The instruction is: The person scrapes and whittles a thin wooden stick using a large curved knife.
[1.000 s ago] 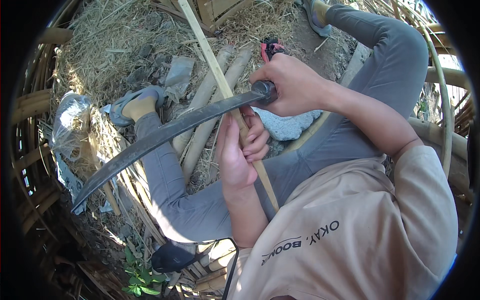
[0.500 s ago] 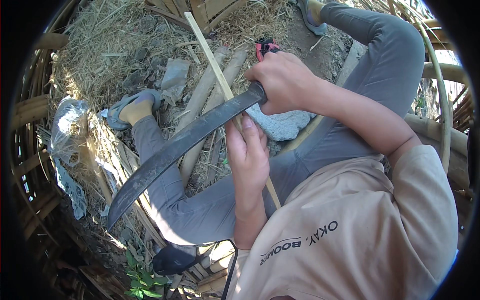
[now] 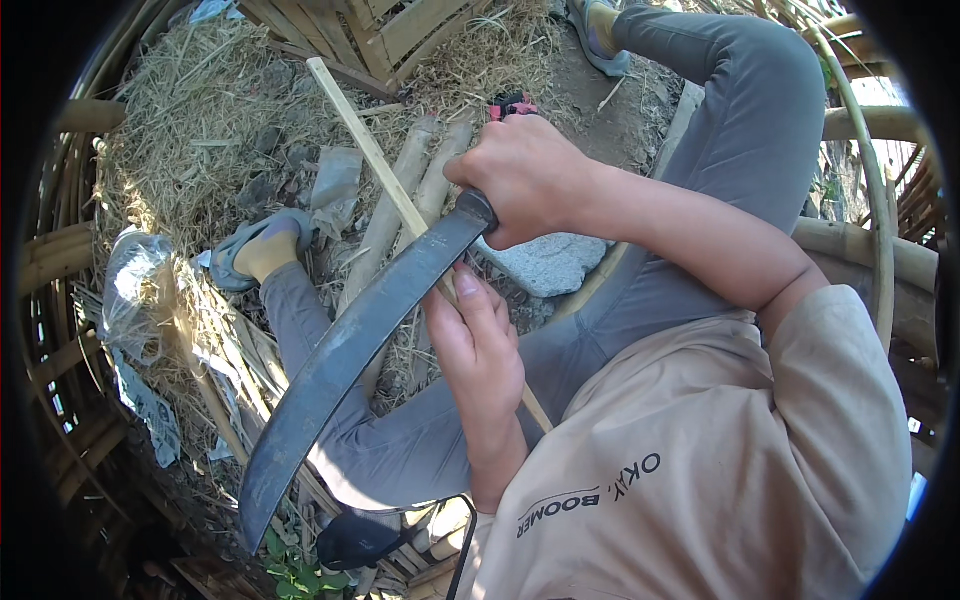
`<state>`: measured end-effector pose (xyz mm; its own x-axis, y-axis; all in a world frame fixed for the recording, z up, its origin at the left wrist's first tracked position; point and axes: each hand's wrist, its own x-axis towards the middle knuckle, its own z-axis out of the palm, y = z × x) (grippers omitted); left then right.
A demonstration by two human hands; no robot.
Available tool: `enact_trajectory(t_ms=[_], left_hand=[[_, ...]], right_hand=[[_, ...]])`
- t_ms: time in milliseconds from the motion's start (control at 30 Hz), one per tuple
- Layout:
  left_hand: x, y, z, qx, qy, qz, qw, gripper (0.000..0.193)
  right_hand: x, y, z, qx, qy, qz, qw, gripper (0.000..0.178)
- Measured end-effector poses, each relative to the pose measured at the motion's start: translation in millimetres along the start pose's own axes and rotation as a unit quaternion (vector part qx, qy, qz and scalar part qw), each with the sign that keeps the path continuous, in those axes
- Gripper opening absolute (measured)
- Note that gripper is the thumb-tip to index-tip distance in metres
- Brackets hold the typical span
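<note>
A long curved machete [image 3: 340, 360] with a dark blade slants across the view, its tip at the lower left. My right hand [image 3: 525, 180] is closed round its handle, which the fingers mostly hide. Below the blade, my left hand [image 3: 475, 345] grips a thin pale bamboo strip [image 3: 365, 145], thumb lying along it. The strip runs from the upper left, passes behind the blade near the handle, and ends close to my shirt. The blade appears to rest against the strip just above my left thumb; the exact contact is hidden.
A grey stone block [image 3: 550, 262] lies beyond my hands, near two bamboo poles [image 3: 385, 235]. Straw [image 3: 190, 130] covers the ground at left, with a clear plastic bag [image 3: 138, 295]. A wooden crate [image 3: 420, 40] stands at the far side. Bamboo slats surround me.
The machete's tip has swung down toward me. Both hands have shifted slightly left, and the bamboo strip's far end has moved left and lower. The view itself has shifted a little.
</note>
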<state>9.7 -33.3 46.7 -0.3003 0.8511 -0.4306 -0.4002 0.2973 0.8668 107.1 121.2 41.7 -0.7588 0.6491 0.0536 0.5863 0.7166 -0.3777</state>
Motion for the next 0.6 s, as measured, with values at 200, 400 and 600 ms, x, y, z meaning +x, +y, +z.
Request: enact_trajectory(t_ms=[200, 400, 600], left_hand=[[-0.3, 2.3, 4.8, -0.005, -0.014, 0.023, 1.0, 0.023], [2.3, -8.8, -0.5, -0.014, -0.068, 0.043, 0.997, 0.02], [21.5, -12.7, -12.3, -0.05, -0.066, -0.022, 0.996, 0.024]], right_hand=[[6.0, 19.0, -5.9, -0.037, 0.056, 0.032, 0.997, 0.02], [30.5, 82.4, -26.2, 0.025, 0.245, 0.073, 0.966, 0.023], [7.1, 41.9, -18.6, 0.123, 0.058, 0.086, 0.987, 0.026]])
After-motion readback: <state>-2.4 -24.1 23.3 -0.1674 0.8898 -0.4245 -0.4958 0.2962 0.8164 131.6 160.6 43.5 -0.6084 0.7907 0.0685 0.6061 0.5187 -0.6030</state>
